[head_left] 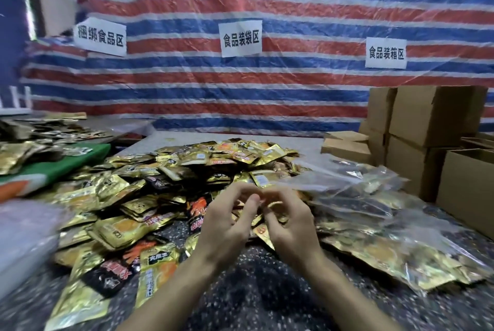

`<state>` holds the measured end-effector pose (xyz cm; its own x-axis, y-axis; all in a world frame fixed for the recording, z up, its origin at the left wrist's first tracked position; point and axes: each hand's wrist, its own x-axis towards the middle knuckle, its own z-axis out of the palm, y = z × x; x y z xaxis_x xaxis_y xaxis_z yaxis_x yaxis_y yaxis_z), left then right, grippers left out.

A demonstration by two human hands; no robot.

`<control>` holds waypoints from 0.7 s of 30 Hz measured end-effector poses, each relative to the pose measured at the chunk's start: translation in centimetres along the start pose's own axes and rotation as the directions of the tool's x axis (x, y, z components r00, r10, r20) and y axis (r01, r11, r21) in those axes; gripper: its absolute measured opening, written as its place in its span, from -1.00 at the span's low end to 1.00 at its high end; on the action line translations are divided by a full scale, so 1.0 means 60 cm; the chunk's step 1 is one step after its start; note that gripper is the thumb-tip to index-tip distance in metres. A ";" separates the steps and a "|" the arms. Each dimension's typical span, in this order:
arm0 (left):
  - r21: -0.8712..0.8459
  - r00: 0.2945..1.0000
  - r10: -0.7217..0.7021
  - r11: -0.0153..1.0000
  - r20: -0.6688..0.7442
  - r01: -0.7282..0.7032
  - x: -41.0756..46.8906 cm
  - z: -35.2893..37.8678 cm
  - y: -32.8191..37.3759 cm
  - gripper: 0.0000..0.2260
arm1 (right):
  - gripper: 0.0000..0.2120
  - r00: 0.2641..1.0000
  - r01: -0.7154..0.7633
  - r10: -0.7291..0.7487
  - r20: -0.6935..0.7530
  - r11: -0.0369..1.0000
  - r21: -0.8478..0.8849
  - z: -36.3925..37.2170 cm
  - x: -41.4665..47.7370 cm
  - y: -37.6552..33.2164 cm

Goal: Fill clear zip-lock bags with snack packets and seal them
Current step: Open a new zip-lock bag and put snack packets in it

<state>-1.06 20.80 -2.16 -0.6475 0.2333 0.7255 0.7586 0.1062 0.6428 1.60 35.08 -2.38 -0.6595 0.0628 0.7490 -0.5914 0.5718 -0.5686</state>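
- At the centre of the tabletop (254, 293), toward its near edge, the left hand (227, 221) and the right hand (292, 226) are raised close together, fingertips facing each other
- Right hand: thumb and fingers pinch a gold packet (263, 231); its lower corner hangs beneath the palm
- Left hand: fingers curled toward the same packet; blur prevents telling whether they grip it
- Heap of snack packets (187, 170): loose, gold and black, spread from the tabletop centre to the left edge
- Filled zip-lock bags (387, 245): flat and overlapping along the right edge
- Cardboard boxes (427, 122): stacked at the far right corner
- Striped tarpaulin (267, 90): behind the far edge, carrying three paper signs (240, 39)
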 end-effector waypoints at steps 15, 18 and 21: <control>0.838 0.997 -0.076 0.544 0.001 0.040 -0.046 -0.209 -0.016 -0.70 | -0.64 0.982 -0.189 0.182 0.052 0.958 0.215 -0.005 -0.028 0.035; 0.919 0.919 -0.302 0.222 -0.254 0.327 -0.064 -0.296 -0.038 -0.64 | -0.64 0.981 -0.189 0.173 0.089 0.956 0.225 -0.001 -0.031 0.031; 0.898 0.789 -0.434 -0.138 -0.434 0.418 -0.084 -0.359 -0.056 -0.61 | -0.63 0.979 -0.197 0.179 0.098 0.955 0.223 0.002 -0.033 0.032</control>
<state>-1.90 -1.57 -2.66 -0.8722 -0.2816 0.4001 -0.3099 0.9507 -0.0065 1.70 35.99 -4.98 -0.7970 0.0831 0.5982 -0.5384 0.3511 -0.7661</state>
